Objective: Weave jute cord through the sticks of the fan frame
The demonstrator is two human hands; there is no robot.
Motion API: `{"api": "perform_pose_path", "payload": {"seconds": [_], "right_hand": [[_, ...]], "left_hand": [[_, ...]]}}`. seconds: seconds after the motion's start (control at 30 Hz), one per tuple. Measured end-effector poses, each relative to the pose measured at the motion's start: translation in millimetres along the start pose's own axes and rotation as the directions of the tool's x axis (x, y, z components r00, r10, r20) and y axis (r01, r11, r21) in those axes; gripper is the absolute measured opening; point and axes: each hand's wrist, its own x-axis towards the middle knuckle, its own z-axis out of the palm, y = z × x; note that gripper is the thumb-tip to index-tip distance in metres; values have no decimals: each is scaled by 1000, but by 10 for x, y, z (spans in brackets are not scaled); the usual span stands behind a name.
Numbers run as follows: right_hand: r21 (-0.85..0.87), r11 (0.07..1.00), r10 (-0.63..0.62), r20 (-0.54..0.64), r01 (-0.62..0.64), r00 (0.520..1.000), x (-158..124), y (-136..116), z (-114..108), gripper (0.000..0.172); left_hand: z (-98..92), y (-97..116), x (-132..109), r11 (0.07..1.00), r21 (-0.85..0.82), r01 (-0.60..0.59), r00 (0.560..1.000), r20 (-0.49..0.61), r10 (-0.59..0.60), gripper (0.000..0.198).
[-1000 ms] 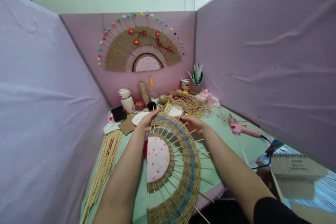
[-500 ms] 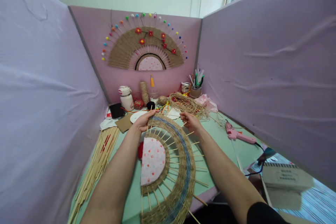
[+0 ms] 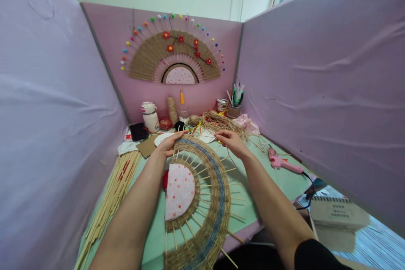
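Note:
A half-round woven fan [image 3: 207,202] of jute cord with a blue band and a pink dotted centre lies on the green table [image 3: 268,177], thin sticks fanning out of it. My left hand [image 3: 169,143] grips the fan's far end, fingers curled over the sticks there. My right hand [image 3: 229,140] hovers just right of that end, fingers pinched on a thin jute strand that runs down toward the fan.
A loose jute coil [image 3: 224,123], a twine spool [image 3: 172,109], a white jar [image 3: 149,116], a tool cup [image 3: 234,107] and a pink glue gun [image 3: 280,162] sit around. Bamboo sticks [image 3: 110,202] lie left. Purple partitions enclose the table; a finished fan [image 3: 174,57] hangs behind.
My right hand has lifted off the fan's rim and moved up and away, pinching the strand. The view has tilted up slightly; the left hand stays at the fan's far end.

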Motion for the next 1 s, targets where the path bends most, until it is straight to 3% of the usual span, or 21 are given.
{"api": "perform_pose_path", "payload": {"seconds": [0.07, 0.23, 0.47, 0.73, 1.0], "right_hand": [[-18, 1000, 13, 41, -12, 999, -7, -8, -34, 31], [238, 962, 107, 132, -137, 985, -21, 86, -66, 46], [337, 881, 234, 300, -332, 925, -102, 141, -12, 61], [379, 847, 227, 376, -372, 898, -160, 98, 32, 67], [246, 911, 238, 341, -331, 909, -222, 84, 3, 57]], "left_hand": [[0, 27, -19, 999, -27, -22, 999, 25, 22, 25], [31, 115, -90, 997, -42, -57, 998, 21, 58, 22], [50, 226, -162, 996, -52, -78, 996, 43, 80, 22], [175, 285, -252, 990, -126, -67, 997, 31, 71, 22], [226, 386, -328, 988, -129, -91, 993, 58, 99, 35]]}}
